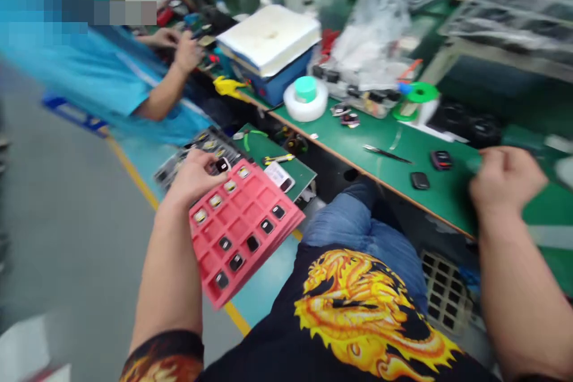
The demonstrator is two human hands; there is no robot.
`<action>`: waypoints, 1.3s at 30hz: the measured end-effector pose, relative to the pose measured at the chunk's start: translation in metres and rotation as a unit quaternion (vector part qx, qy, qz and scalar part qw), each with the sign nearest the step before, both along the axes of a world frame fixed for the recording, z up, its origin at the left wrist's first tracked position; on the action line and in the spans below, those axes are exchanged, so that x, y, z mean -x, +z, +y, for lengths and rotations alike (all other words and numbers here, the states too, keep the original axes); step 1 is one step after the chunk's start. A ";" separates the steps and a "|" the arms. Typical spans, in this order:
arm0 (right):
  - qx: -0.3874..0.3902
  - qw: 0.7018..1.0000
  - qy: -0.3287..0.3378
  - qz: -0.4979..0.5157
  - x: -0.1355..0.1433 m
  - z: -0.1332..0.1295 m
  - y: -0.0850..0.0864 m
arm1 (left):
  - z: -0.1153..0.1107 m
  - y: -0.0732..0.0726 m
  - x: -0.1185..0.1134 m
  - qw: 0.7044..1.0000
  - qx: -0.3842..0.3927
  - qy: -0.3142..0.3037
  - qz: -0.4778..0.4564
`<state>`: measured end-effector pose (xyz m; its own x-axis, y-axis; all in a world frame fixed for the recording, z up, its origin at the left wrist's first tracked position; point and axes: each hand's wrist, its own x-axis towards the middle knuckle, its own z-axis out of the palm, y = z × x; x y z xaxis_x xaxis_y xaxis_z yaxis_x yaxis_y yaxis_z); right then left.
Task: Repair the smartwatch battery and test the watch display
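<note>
Fingers [210, 162] of the left hand [197, 176] curl over the far edge of a red compartment tray [244, 224], and the fingertips pinch or press 1 small black part [222, 165] at that edge; whether the part is lifted clear or sits in its cell I cannot tell. The tray is tilted, held out over the floor beside the person's blue-jeaned knee [353, 224], with several more dark and pale parts in separate cells and many cells bare. A grey tray [179, 161] of similar parts lies just behind and under the hand.

The right hand [505, 179] hovers over the green worktop [403, 179], loosely closed; motion blur hides whether it holds anything. Near it on the worktop lie 2 small dark parts, 1 with a red face [441, 159] and 1 plain black [419, 180], and thin tweezers [387, 154] lie a little further in.

By my reading, the step in hand is handling parts at the red tray. The next move calls for keeping the tilted tray steady so nothing slides out of its cell.

Further back stand a white tape roll [305, 101] with a teal core, a green spool [421, 93], clear bags and a blue box with a white lid [271, 36]. At far left a co-worker in a blue shirt [89, 71] works with both hands at the same worktop.
</note>
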<state>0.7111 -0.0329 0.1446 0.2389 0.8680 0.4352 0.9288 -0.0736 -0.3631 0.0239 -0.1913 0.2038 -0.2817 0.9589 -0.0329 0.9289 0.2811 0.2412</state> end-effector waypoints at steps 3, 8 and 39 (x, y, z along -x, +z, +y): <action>0.013 1.000 0.015 0.020 0.018 -0.010 0.018 | 0.042 0.018 -0.085 0.993 -0.062 -0.092 -0.048; 0.031 0.998 0.010 0.056 0.032 -0.018 0.032 | 0.121 0.030 -0.189 0.964 -0.106 -0.230 -0.079; -0.121 0.988 0.038 0.093 0.029 -0.021 0.022 | 0.167 -0.030 -0.223 0.936 -0.218 -0.254 -0.113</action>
